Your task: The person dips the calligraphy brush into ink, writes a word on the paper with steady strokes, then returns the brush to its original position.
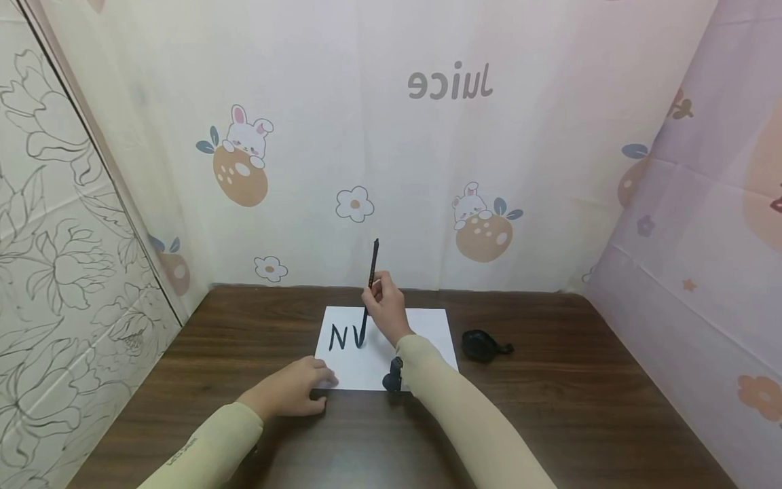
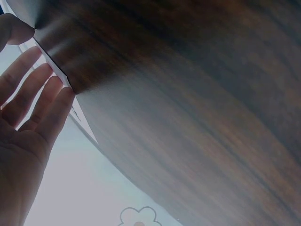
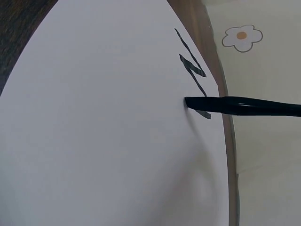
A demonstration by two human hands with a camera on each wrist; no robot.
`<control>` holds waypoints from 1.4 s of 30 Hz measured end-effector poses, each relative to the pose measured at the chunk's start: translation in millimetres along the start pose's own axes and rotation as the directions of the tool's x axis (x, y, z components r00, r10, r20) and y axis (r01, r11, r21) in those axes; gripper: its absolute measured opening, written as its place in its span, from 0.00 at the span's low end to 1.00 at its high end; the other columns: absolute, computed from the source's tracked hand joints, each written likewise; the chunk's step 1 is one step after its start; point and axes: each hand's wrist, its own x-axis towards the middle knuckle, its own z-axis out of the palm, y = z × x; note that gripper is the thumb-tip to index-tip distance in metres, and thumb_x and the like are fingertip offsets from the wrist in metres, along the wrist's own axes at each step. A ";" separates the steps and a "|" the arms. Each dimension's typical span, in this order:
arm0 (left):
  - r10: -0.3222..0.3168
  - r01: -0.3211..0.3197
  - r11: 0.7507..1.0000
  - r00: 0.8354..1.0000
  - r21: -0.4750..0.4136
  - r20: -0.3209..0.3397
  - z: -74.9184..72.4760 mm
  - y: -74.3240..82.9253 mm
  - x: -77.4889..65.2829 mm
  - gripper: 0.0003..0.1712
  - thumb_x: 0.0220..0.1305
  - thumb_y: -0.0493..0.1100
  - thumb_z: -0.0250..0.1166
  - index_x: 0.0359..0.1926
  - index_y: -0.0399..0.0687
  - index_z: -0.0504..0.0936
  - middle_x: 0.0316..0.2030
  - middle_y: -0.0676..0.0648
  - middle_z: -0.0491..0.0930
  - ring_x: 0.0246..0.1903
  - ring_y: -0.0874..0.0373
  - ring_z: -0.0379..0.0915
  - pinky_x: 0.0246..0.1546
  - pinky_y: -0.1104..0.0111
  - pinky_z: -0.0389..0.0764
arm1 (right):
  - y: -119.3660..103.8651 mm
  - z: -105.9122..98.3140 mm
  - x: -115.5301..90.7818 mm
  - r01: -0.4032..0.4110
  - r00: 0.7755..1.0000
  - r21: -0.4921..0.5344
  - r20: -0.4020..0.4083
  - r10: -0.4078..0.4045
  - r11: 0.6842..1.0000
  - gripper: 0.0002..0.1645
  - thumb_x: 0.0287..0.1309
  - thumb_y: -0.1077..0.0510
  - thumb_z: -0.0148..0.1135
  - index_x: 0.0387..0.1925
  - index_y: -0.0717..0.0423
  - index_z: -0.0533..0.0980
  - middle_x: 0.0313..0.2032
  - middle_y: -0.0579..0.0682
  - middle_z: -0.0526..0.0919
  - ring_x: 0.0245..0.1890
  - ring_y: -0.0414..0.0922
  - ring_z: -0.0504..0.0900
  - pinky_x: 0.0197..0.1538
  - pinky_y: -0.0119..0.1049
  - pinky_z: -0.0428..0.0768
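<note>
My right hand (image 1: 387, 309) pinches a slim black writing brush (image 1: 374, 261), which stands nearly upright. The brush's tip (image 3: 190, 102) touches a white sheet of paper (image 1: 421, 360) at the end of a dark stroke. On the sheet, a black letter N (image 1: 338, 337) stands left of a second, V-like mark (image 1: 358, 337). My left hand (image 1: 296, 387) rests at the sheet's near left corner, fingertips on the paper and thumb on the table. In the left wrist view its fingers (image 2: 59, 113) look nearly straight. The right hand lies outside the right wrist view.
A small black rounded object with a short stub (image 1: 480, 346) lies on the brown wooden table (image 1: 550, 407), right of the paper. Behind the table hangs a patterned curtain (image 1: 391, 136), with more patterned cloth at both sides. A black device (image 1: 393, 375) sits at my right wrist.
</note>
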 end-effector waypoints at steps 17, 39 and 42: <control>0.019 -0.018 1.000 1.000 0.013 -0.012 1.2 -1.9 -0.3 0.16 0.56 0.43 0.70 0.46 0.46 0.85 0.40 0.54 0.81 0.43 0.60 0.75 0.48 0.63 0.79 | 4.2 -1.4 3.0 0.042 0.998 -0.029 -0.043 -0.043 0.999 0.09 0.67 0.60 0.57 0.47 0.50 0.70 0.30 0.45 0.74 0.29 0.41 0.75 0.31 0.33 0.77; 0.023 -0.023 1.000 1.000 0.007 -0.018 2.1 -2.4 -1.3 0.16 0.56 0.43 0.69 0.47 0.46 0.85 0.40 0.53 0.81 0.42 0.60 0.75 0.47 0.63 0.79 | 4.8 -3.6 2.2 0.062 0.996 -0.055 -0.057 -0.065 0.997 0.11 0.67 0.60 0.57 0.49 0.56 0.70 0.31 0.46 0.74 0.30 0.41 0.74 0.32 0.33 0.77; 0.025 -0.025 1.000 1.000 0.009 -0.018 2.2 -2.5 -1.3 0.16 0.56 0.43 0.69 0.47 0.46 0.86 0.40 0.53 0.81 0.42 0.60 0.75 0.47 0.63 0.79 | 5.8 -3.5 1.9 0.059 0.996 -0.062 -0.055 -0.063 0.996 0.10 0.67 0.59 0.57 0.48 0.53 0.69 0.31 0.45 0.74 0.31 0.41 0.74 0.32 0.33 0.77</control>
